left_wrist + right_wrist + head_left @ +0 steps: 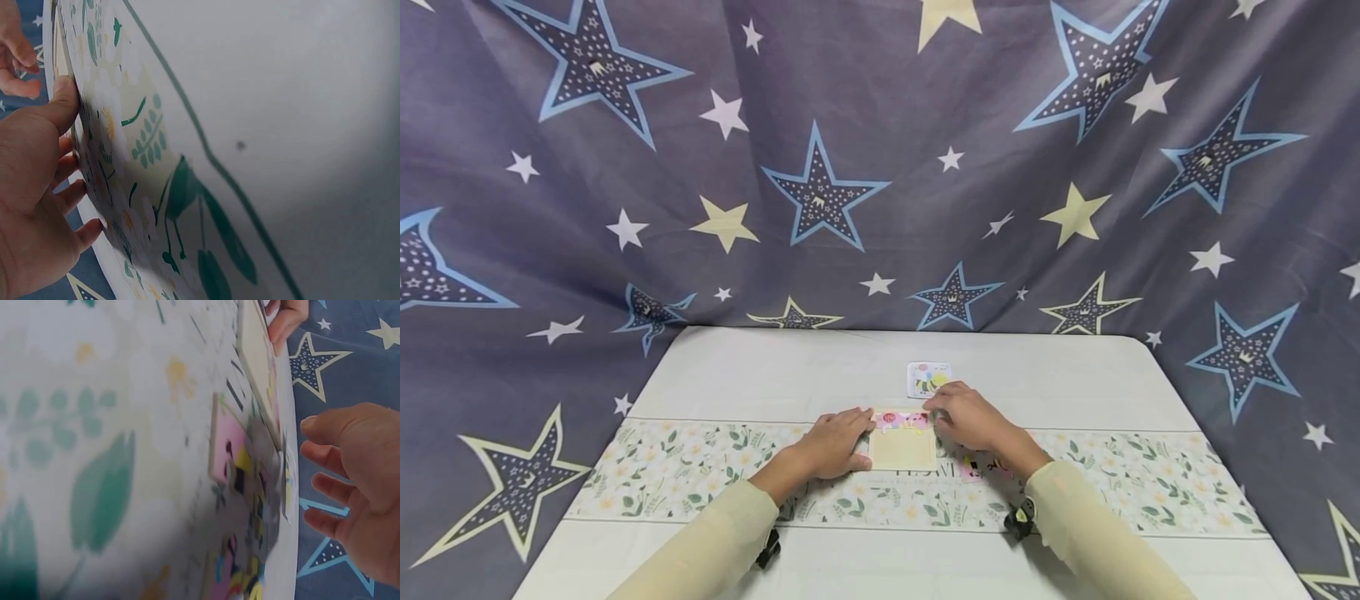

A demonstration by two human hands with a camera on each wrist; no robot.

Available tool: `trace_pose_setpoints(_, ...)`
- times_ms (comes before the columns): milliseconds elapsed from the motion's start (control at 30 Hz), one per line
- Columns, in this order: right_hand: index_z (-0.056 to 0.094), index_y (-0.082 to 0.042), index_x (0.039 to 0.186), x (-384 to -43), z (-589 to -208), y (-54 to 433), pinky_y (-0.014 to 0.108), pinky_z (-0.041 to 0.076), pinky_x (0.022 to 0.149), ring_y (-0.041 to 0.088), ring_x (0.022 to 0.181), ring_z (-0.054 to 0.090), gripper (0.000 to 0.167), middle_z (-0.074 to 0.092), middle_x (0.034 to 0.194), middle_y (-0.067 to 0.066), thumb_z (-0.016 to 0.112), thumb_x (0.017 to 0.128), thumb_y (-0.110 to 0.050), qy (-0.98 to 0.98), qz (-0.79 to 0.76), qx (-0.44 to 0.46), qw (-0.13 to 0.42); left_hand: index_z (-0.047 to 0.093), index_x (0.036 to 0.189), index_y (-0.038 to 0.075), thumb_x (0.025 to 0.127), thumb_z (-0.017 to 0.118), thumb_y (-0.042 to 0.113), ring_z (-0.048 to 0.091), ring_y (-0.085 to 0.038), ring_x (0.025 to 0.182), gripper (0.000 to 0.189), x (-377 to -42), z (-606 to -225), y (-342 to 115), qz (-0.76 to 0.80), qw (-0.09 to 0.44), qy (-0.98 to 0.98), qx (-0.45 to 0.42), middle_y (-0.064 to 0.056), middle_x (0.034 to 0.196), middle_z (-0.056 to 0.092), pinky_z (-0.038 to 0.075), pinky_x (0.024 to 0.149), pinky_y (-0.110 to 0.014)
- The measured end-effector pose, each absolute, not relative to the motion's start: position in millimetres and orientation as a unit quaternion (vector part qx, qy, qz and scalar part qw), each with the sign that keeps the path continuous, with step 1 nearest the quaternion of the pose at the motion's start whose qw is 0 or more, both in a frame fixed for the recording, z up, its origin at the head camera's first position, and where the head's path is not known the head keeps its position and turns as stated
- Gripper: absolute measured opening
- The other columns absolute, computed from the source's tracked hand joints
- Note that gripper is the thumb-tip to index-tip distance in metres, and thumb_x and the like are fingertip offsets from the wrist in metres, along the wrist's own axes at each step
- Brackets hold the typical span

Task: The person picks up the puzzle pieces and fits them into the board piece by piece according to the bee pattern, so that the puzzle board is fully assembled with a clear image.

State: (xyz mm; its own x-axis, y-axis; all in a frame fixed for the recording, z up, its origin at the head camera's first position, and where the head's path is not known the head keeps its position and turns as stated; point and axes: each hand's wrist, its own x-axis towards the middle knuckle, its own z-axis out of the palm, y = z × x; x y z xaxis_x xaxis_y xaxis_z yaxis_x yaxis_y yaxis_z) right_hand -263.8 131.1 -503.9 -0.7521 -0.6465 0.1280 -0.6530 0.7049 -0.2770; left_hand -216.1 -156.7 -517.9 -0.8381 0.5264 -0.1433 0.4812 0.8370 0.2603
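Observation:
A shallow pale wooden puzzle tray point(902, 452) lies on the table, with pink patterned puzzle pieces point(891, 420) along its far side and bare wood nearer me. My left hand point(835, 443) rests at the tray's left edge, its thumb point(65, 103) touching the rim and its other fingers spread loosely on the cloth. Over the tray's far right corner is my right hand point(968, 417), fingers slightly bent. In the right wrist view those fingers point(328, 456) stand apart, with nothing visible between them. Loose pink puzzle pieces point(228, 440) lie right of the tray, partly under my right forearm.
Behind the tray lies a small white card point(922, 380) with a bee picture, partly covered by my right hand. A floral band point(685, 471) crosses the white table point(775, 367). A star-patterned curtain point(850, 275) hangs behind the far edge.

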Motion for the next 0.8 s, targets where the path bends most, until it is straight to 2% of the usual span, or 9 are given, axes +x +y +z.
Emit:
trace_pose_setpoints(167,0.074,-0.012,0.120,-261.8,-503.2,144.1,0.049,0.047,0.111,0.030,0.124,0.061,0.025,0.072,0.117,0.006,0.071,0.095,-0.013,-0.926,0.140,0.351,0.015,0.049,0.149,0.012,0.095,0.067,0.048,0.036,-0.032,0.152,0.067,-215.2,-517.8,-156.3,0.112,0.107,0.952,0.263,-0.011,0.163,0.039,0.036,0.117,-0.058)
trace_pose_setpoints(400,0.074,-0.012,0.121,-254.2,-502.4,160.2,0.050,0.046,0.111,0.031,0.126,0.060,0.027,0.072,0.119,0.006,0.073,0.094,-0.017,-0.932,0.142,0.334,-0.005,0.049,0.149,0.012,0.095,0.067,0.048,0.036,-0.032,0.152,0.067,-215.5,-518.6,-156.4,0.113,0.108,0.953,0.262,-0.011,0.163,0.039,0.035,0.118,-0.057)
trace_pose_setpoints(633,0.075,-0.013,0.119,-245.7,-505.6,174.1,0.054,0.050,0.104,0.033,0.121,0.062,0.028,0.073,0.114,0.004,0.076,0.092,-0.019,-0.928,0.137,0.346,-0.009,0.049,0.149,0.012,0.095,0.067,0.049,0.036,-0.032,0.152,0.068,-216.1,-520.2,-156.9,0.110,0.105,0.952,0.265,-0.011,0.163,0.039,0.035,0.118,-0.057)
trace_pose_setpoints(800,0.076,-0.016,0.117,-243.4,-510.6,179.6,0.050,0.053,0.097,0.029,0.114,0.064,0.027,0.072,0.108,0.001,0.078,0.090,-0.015,-0.924,0.132,0.359,-0.007,0.049,0.149,0.012,0.094,0.068,0.049,0.036,-0.033,0.152,0.068,-216.1,-520.1,-157.6,0.109,0.103,0.952,0.267,-0.011,0.163,0.039,0.035,0.117,-0.058)
